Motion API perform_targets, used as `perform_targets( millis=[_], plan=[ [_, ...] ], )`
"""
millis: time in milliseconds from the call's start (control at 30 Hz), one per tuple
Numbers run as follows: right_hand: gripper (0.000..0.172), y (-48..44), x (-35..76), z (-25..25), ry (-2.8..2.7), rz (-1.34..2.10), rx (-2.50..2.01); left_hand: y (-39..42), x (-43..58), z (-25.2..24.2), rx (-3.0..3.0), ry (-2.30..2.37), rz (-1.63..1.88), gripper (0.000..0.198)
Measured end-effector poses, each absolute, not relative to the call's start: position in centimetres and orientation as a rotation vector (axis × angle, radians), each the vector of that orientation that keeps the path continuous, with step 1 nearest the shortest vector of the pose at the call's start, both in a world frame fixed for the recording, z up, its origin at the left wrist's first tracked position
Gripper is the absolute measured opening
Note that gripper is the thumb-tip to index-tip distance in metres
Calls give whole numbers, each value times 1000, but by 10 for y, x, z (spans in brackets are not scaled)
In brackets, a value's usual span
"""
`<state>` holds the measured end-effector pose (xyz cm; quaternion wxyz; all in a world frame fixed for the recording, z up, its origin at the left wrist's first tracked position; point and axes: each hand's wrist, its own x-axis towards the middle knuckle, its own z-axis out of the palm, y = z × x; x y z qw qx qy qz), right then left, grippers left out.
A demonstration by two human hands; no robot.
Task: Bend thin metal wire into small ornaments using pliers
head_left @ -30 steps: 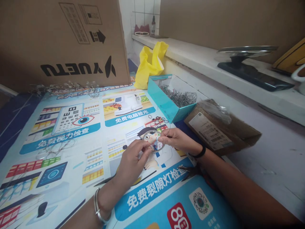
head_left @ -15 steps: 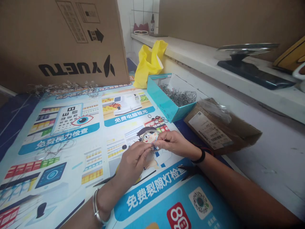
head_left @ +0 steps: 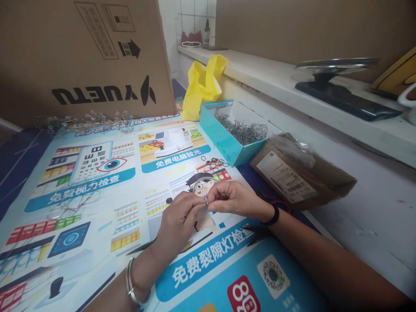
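Note:
My left hand and my right hand meet fingertip to fingertip over a printed poster laid on the table. Together they pinch a thin round wire ring with a clear lens, held just above the poster. A small metal part shows at the pinch point between the thumbs. My left wrist wears a silver bangle, my right wrist a black band. Both hands are closed in a pinch on the ring.
A teal box of metal wire rims sits behind my hands, with a yellow bag beyond it. A brown parcel lies to the right. A large cardboard carton stands at the back, with loose wire frames along its base. Scissors lie under my right forearm.
My right hand has drawn in toward my left, and both have turned the ring slightly so the pinch now sits at its lower edge. The view shifted a little.

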<state>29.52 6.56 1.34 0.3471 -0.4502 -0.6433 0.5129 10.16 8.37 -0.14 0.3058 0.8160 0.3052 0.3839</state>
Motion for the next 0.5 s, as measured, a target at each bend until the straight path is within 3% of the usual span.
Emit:
perform_targets(
  millis=[267, 500],
  plan=[
    [22, 63, 293, 12, -1689, 1292, -1174, 82, 101, -5, 2177, 721, 976, 17],
    [29, 65, 309, 22, -1624, 1287, -1274, 86, 101, 2, 2056, 950, 962, 14]
  ],
)
